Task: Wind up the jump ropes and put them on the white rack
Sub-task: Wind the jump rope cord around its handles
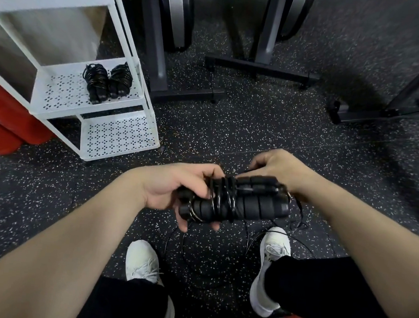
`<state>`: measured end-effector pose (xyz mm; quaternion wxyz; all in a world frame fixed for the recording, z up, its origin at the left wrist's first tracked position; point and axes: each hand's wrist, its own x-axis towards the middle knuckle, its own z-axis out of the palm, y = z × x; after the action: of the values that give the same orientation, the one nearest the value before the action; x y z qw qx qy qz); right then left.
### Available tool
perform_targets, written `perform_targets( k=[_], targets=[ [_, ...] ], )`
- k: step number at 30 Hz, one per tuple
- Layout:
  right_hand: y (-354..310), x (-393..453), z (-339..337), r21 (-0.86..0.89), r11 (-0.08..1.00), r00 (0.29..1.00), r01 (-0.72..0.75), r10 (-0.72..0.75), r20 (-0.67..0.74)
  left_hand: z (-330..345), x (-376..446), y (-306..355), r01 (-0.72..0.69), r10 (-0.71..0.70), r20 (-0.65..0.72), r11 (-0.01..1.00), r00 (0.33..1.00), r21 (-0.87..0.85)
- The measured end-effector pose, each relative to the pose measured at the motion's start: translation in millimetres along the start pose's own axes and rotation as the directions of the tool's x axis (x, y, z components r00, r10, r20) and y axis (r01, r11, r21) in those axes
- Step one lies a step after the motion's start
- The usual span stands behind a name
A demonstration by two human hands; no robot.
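Black rubber floor (269,128) flecked with white runs under the dark metal legs of exercise machines (262,69) at the back. The white rack (119,135) stands at the left, and two wound jump ropes (107,82) lie side by side on its middle shelf. Beside it sits a red box (1,120). In front of the person, above their white shoes (271,268), the left hand (172,191) grips the pair of black handles (237,202), fingers curled under them. The handles lie together, long axis running left to right and tilted slightly up toward the right. Black cord (222,198) circles them near the left end. The right hand (276,167) pinches the cord just behind the handles. Loose cord (296,224) trails down to the floor.
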<state>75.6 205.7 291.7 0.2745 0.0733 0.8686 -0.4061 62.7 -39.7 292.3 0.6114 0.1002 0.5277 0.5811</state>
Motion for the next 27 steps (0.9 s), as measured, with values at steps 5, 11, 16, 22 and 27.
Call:
perform_targets(
  k=[5,11,16,22,27],
  targets=[
    [-4.6,-4.0,0.7,0.020,0.999,0.999,0.037,-0.037,-0.004,7.7,5.1,-2.2,0.056,-0.060,0.021,0.983,0.998,0.174],
    [-4.1,-6.1,2.2,0.141,0.987,0.997,0.079,-0.077,-0.020,16.1,16.8,-7.7,0.120,-0.106,-0.063,0.943,0.992,0.309],
    [-3.0,-4.0,0.6,0.148,0.982,0.989,0.121,-0.107,-0.098,16.0,25.1,-5.3,0.113,-0.054,-0.269,0.971,0.962,0.211],
    [-6.5,-4.1,3.4,0.003,0.990,0.982,0.142,-0.140,-0.130,15.5,32.1,-7.8,0.067,0.057,-0.481,0.969,0.875,0.238],
    [-4.6,-3.1,-2.3,-0.015,0.998,0.991,0.056,-0.058,-0.117,13.6,29.0,-2.9,-0.091,0.081,-0.525,0.996,0.847,0.008]
  ],
)
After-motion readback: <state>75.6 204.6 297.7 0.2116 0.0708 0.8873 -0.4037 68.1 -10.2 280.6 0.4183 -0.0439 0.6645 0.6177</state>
